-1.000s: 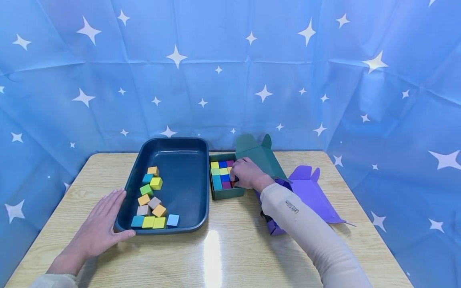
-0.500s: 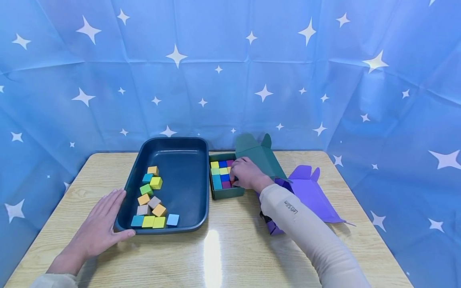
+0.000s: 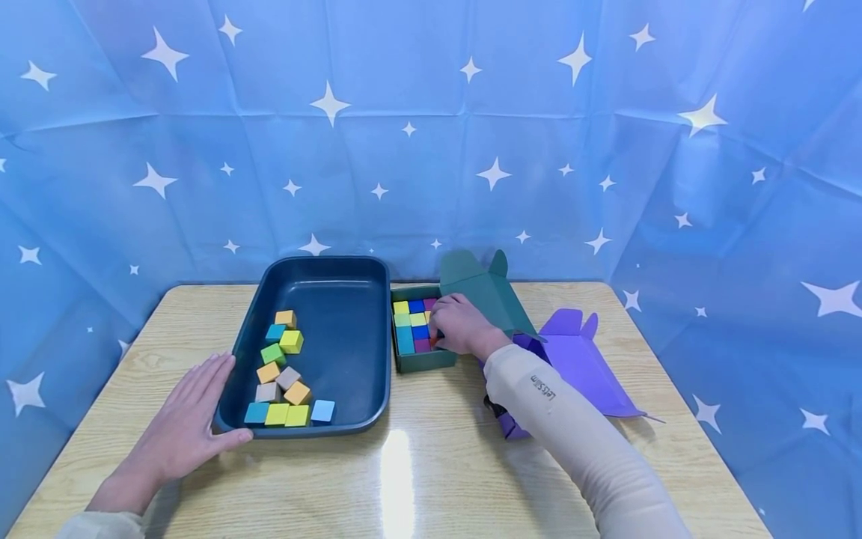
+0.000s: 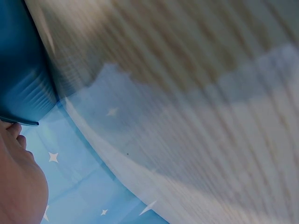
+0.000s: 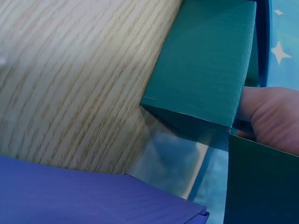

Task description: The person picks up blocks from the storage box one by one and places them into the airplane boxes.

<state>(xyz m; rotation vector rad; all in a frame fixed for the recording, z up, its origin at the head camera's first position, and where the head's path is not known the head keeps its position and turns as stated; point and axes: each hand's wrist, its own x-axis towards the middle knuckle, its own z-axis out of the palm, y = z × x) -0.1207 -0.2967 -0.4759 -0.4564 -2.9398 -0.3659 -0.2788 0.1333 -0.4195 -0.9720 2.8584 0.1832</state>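
My left hand (image 3: 182,427) rests along the left rim of a dark blue tray (image 3: 346,337), fingers straight and thumb at its near corner. In the left wrist view, part of that hand shows beside the tray's outer wall. My right hand (image 3: 463,323) reaches down into a green cardboard box (image 3: 426,361) filled with coloured cubes (image 3: 417,320). Its curled fingers pinch a reddish cube (image 3: 434,341) at the box's near right corner; the fingertips are mostly hidden. In the right wrist view the box's green wall (image 5: 201,60) hides much of the hand.
Several loose wooden cubes (image 3: 274,354) lie in the left half of the tray. The box's green lid (image 3: 488,292) is folded back to the right. Nearer me is a purple cardboard box (image 3: 586,370) with its lid open, partly under my right forearm. A starry blue cloth hangs behind the table.
My right hand stays in the green box with only a slight shift of the fingers, and a little more of the reddish cube shows. The left hand and the tray stay put.
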